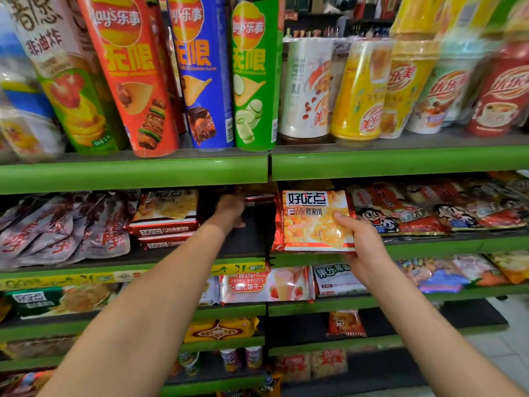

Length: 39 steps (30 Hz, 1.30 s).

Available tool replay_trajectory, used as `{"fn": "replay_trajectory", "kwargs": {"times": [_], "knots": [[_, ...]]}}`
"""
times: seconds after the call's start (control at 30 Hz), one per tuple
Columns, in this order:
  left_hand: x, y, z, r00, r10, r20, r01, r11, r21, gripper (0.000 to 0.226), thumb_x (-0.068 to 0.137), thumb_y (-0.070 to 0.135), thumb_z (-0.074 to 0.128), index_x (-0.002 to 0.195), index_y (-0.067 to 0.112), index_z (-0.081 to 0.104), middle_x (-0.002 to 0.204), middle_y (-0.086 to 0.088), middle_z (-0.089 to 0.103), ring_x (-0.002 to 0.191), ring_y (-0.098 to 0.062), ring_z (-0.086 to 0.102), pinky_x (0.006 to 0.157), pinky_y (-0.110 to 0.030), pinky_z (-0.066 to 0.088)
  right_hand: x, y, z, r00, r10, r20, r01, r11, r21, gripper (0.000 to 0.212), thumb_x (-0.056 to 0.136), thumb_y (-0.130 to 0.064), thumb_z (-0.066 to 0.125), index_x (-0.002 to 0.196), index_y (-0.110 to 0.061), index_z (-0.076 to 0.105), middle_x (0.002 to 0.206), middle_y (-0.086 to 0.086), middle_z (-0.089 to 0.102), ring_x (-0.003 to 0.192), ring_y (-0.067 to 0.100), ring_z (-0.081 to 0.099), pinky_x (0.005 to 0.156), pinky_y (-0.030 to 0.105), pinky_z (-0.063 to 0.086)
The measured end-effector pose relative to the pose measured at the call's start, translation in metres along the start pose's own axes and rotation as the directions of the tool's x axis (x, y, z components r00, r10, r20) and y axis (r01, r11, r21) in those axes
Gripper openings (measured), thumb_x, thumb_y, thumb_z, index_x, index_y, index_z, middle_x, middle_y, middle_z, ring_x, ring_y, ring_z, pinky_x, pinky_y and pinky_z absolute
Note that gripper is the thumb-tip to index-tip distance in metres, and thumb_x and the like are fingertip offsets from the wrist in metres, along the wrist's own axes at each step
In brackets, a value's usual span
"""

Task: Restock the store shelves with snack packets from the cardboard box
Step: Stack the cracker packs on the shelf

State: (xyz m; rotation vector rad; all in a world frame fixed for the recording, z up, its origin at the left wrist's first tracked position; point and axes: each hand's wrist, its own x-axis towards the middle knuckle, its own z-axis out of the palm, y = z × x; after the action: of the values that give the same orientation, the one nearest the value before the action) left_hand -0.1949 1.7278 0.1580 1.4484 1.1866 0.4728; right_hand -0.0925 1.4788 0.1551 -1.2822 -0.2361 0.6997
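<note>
- The green metal store shelves run across the view in tiers, each with a rounded green front lip and a dark deck; a vertical seam splits them into a left and a right bay near the middle.
- On the second tier, a bare stretch of dark deck lies open between a stack of red-edged biscuit packets on the left and the seam on the right.
- The left hand reaches far into that gap, close under the lip of the tier above. Its fingers curl near a small red packet at the back, but I cannot tell whether they grip it.
- The right hand grasps a glossy orange-yellow snack packet with red crimped sides by its right edge, thumb on the front face, fingers underneath.
- That packet stands upright just right of the seam, its lower edge at the front lip of the second tier, its top just under the tier above.
- Its face shows a white panel with bold black characters above pale yellow biscuit pictures, and a white strip along the bottom.
- Just right of it lie red cartoon-face packets, close to the thumb.
- On the top tier stand tall crisp tubes on the left and wrapped drink cups on the right.
- Lower tiers hold a pink wafer packet, and bare dark deck at the lower right.
</note>
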Motion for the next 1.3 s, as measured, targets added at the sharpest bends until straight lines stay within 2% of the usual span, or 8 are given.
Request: {"fn": "replay_trajectory", "kwargs": {"times": [0.07,0.17,0.27,0.4,0.53,0.77,0.93,1.3], "knots": [[0.006,0.005,-0.002,0.998,-0.062,-0.006,0.062,0.998,-0.019,0.047,0.103,0.033,0.055,0.135,-0.002,0.053,0.109,-0.018,0.054,0.061,-0.03,0.054,0.027,-0.028,0.045,0.001,0.0,-0.001,1.0,0.003,-0.004,-0.003,1.0,0.005,0.075,0.081,-0.025,0.075,0.147,-0.011,0.043,0.126,0.011,0.068,0.119,0.036,0.062,0.109,0.057,0.041],[0.011,0.005,-0.002,0.999,-0.032,0.002,0.032,0.999,0.0,0.05,0.098,0.028,0.065,0.136,-0.002,0.052,0.109,-0.018,0.054,0.055,-0.023,0.043,0.026,-0.026,0.043,0.001,0.002,-0.001,1.0,0.015,-0.008,-0.015,1.0,-0.011,0.077,0.081,-0.027,0.075,0.148,-0.012,0.042,0.128,0.011,0.067,0.122,0.035,0.06,0.111,0.058,0.038],[0.011,0.004,-0.004,0.999,-0.029,0.022,0.031,0.995,-0.093,0.048,0.093,0.025,0.071,0.132,0.003,0.054,0.12,-0.018,0.058,0.059,-0.021,0.047,0.042,-0.031,0.052,0.002,0.003,-0.005,0.999,0.032,0.0,-0.032,0.999,0.003,0.066,0.084,-0.024,0.073,0.143,-0.011,0.048,0.118,0.011,0.072,0.111,0.033,0.067,0.106,0.054,0.044],[-0.005,0.0,-0.01,0.992,-0.057,0.109,0.087,0.949,-0.303,0.008,0.099,0.017,0.06,0.106,0.013,0.059,0.094,-0.01,0.064,0.066,-0.018,0.057,0.042,-0.023,0.054,0.009,0.002,-0.012,0.998,0.062,-0.028,-0.062,0.998,0.018,0.034,0.084,-0.025,0.072,0.116,-0.015,0.072,0.119,0.01,0.072,0.114,0.033,0.065,0.111,0.057,0.039],[-0.033,-0.021,-0.011,0.965,-0.052,0.256,0.185,0.827,-0.531,0.018,0.096,-0.006,0.05,0.104,0.003,0.063,0.102,-0.011,0.067,0.089,-0.022,0.064,0.056,-0.026,0.061,0.013,0.005,-0.017,0.997,0.079,-0.016,-0.079,0.996,0.039,0.012,0.084,-0.024,0.071,0.091,-0.022,0.082,0.11,0.003,0.076,0.114,0.03,0.066,0.111,0.054,0.038],[-0.048,-0.045,-0.027,0.945,0.014,0.325,0.168,0.834,-0.526,0.061,0.083,-0.029,0.041,0.131,0.007,0.05,0.114,-0.013,0.066,0.104,-0.031,0.063,0.07,-0.045,0.058,0.017,0.004,-0.022,0.997,0.077,-0.026,-0.073,0.989,0.131,0.025,0.088,-0.022,0.068,0.112,-0.017,0.068,0.1,0.002,0.078,0.095,0.023,0.075,0.084,0.041,0.057],[-0.046,-0.048,-0.031,0.938,0.013,0.346,0.19,0.817,-0.544,0.051,0.08,-0.029,0.038,0.104,0.009,0.061,0.095,-0.01,0.074,0.095,-0.03,0.067,0.058,-0.04,0.061,0.019,0.008,-0.021,0.997,0.076,-0.016,-0.072,0.982,0.175,0.038,0.087,-0.02,0.068,0.124,-0.015,0.063,0.1,0.001,0.078,0.089,0.019,0.076,0.073,0.035,0.056],[-0.042,-0.051,-0.031,0.928,0.04,0.37,0.186,0.811,-0.555,0.05,0.082,-0.027,0.041,0.113,0.008,0.058,0.112,-0.014,0.069,0.105,-0.033,0.066,0.063,-0.042,0.061,0.011,0.006,-0.017,0.998,0.064,0.01,-0.065,0.98,0.188,0.075,0.067,-0.023,0.075,0.137,-0.009,0.053,0.103,0.003,0.077,0.092,0.02,0.075,0.066,0.032,0.059]]}}
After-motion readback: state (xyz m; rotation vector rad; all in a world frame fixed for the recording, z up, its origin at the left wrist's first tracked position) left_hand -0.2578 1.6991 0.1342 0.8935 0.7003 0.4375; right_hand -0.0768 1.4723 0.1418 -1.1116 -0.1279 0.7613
